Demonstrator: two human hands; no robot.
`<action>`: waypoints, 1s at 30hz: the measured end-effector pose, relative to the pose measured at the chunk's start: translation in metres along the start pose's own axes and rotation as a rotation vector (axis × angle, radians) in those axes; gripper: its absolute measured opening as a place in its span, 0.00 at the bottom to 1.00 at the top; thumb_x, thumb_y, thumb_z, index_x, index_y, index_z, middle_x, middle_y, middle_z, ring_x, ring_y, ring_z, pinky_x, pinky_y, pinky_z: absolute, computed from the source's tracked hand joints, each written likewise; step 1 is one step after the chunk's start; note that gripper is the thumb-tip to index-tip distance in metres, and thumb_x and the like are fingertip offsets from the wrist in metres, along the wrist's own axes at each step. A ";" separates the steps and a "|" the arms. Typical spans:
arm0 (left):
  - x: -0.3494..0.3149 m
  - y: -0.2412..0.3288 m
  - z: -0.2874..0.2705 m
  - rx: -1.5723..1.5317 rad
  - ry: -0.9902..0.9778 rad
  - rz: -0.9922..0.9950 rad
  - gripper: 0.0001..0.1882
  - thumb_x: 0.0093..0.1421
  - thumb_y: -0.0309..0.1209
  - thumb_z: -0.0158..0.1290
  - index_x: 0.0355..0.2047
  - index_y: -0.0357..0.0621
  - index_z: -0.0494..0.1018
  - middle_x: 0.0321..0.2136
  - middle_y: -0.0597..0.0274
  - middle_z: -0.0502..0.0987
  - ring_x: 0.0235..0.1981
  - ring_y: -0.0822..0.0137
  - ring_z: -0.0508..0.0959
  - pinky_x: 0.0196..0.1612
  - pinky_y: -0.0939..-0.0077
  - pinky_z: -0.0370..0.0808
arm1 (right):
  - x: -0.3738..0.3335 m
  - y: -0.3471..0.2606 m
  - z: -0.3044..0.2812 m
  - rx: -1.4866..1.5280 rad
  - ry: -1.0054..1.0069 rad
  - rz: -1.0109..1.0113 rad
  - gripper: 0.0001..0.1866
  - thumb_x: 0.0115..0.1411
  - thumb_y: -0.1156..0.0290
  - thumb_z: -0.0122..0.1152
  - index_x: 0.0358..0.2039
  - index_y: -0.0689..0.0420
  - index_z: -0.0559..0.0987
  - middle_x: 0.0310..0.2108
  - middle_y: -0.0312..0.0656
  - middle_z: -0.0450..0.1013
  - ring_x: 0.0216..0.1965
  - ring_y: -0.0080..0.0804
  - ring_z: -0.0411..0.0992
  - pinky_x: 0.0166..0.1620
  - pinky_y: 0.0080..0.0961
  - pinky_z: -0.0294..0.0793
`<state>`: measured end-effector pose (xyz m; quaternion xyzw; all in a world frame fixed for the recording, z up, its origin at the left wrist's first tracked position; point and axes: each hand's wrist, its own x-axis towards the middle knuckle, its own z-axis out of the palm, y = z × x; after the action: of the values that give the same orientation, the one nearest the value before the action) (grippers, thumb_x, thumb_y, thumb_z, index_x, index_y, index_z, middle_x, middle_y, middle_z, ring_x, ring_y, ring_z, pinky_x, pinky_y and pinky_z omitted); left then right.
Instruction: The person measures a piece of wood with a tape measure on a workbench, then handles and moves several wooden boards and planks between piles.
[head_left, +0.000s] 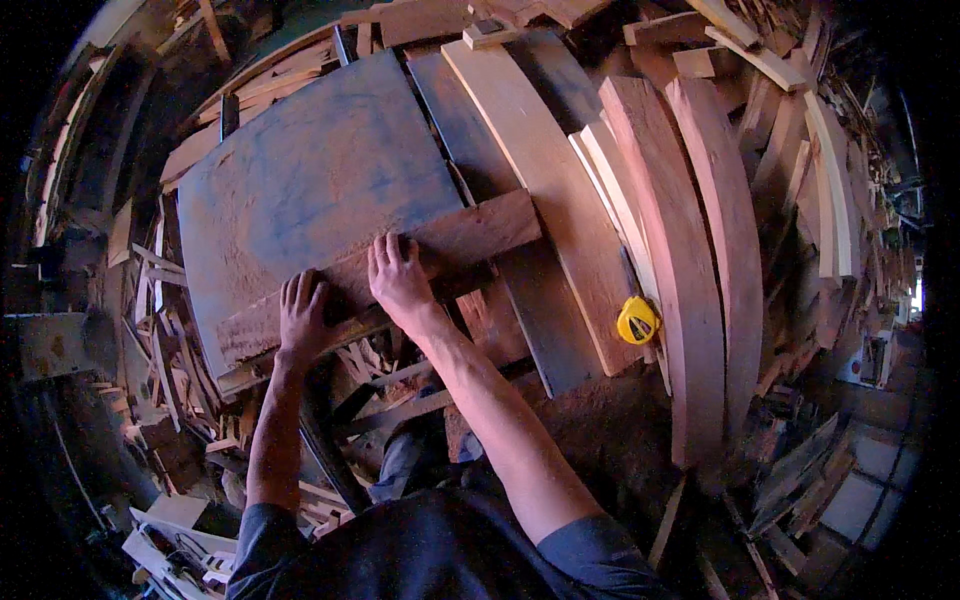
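Note:
A rough reddish-brown wooden beam (pixel 486 229) lies slantwise across the near edge of a flat, dust-covered metal machine table (pixel 320 165). Its right end reaches past the table's side. My left hand (pixel 303 312) grips the beam left of its middle, fingers curled over the top. Just to the right, my right hand (pixel 398 278) holds the same beam, its fingers bent over the far side. Both thumbs are partly hidden. Sawdust coats the table surface beyond the beam.
Right of the table lie a long pale plank (pixel 545 185), a yellow tape measure (pixel 638 321) and two thick reddish timbers (pixel 665 250) (pixel 722 220). Scrap wood (pixel 170 350) is heaped on the left. A dark metal bar (pixel 325 450) stands below the table's near edge.

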<state>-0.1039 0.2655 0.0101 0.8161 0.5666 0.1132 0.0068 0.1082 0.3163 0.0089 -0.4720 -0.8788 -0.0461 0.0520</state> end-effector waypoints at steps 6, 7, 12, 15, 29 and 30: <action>0.016 -0.015 0.001 -0.002 0.020 0.017 0.36 0.40 0.50 0.66 0.44 0.37 0.71 0.53 0.43 0.66 0.54 0.43 0.66 0.57 0.47 0.62 | 0.021 0.004 0.009 -0.005 0.020 -0.002 0.26 0.58 0.68 0.56 0.57 0.64 0.71 0.59 0.52 0.65 0.61 0.48 0.60 0.55 0.52 0.68; 0.020 -0.017 0.000 -0.008 0.025 0.019 0.36 0.40 0.50 0.66 0.44 0.37 0.71 0.52 0.44 0.66 0.53 0.43 0.66 0.56 0.47 0.63 | 0.025 0.005 0.009 0.002 0.030 0.002 0.26 0.58 0.69 0.56 0.57 0.64 0.71 0.59 0.52 0.65 0.61 0.48 0.60 0.55 0.52 0.68; 0.039 -0.033 -0.001 -0.009 0.068 0.062 0.35 0.41 0.50 0.65 0.43 0.38 0.71 0.51 0.45 0.67 0.52 0.43 0.67 0.55 0.47 0.63 | 0.046 0.012 0.015 -0.003 0.056 -0.008 0.25 0.58 0.70 0.55 0.56 0.64 0.71 0.59 0.52 0.65 0.61 0.48 0.61 0.55 0.50 0.69; 0.050 -0.039 -0.005 -0.001 0.100 0.077 0.34 0.42 0.49 0.64 0.43 0.38 0.71 0.50 0.45 0.67 0.51 0.43 0.67 0.54 0.48 0.64 | 0.059 0.016 0.019 0.004 0.060 -0.020 0.24 0.58 0.70 0.55 0.55 0.64 0.71 0.58 0.52 0.65 0.61 0.47 0.61 0.55 0.50 0.69; 0.001 -0.004 -0.006 0.105 0.271 0.165 0.30 0.42 0.49 0.65 0.38 0.40 0.71 0.44 0.50 0.68 0.46 0.48 0.68 0.49 0.53 0.66 | -0.005 0.003 0.007 -0.008 0.066 -0.050 0.23 0.57 0.71 0.55 0.54 0.64 0.72 0.57 0.51 0.65 0.61 0.46 0.61 0.56 0.44 0.69; -0.010 0.003 -0.007 0.129 0.268 0.166 0.30 0.41 0.49 0.65 0.38 0.41 0.71 0.44 0.50 0.68 0.46 0.48 0.68 0.49 0.53 0.66 | -0.018 0.002 -0.001 -0.011 0.070 -0.050 0.24 0.56 0.71 0.55 0.54 0.64 0.72 0.57 0.51 0.65 0.61 0.46 0.61 0.56 0.45 0.69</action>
<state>-0.1062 0.2541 0.0153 0.8364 0.4992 0.1848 -0.1305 0.1192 0.3025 0.0074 -0.4483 -0.8878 -0.0685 0.0790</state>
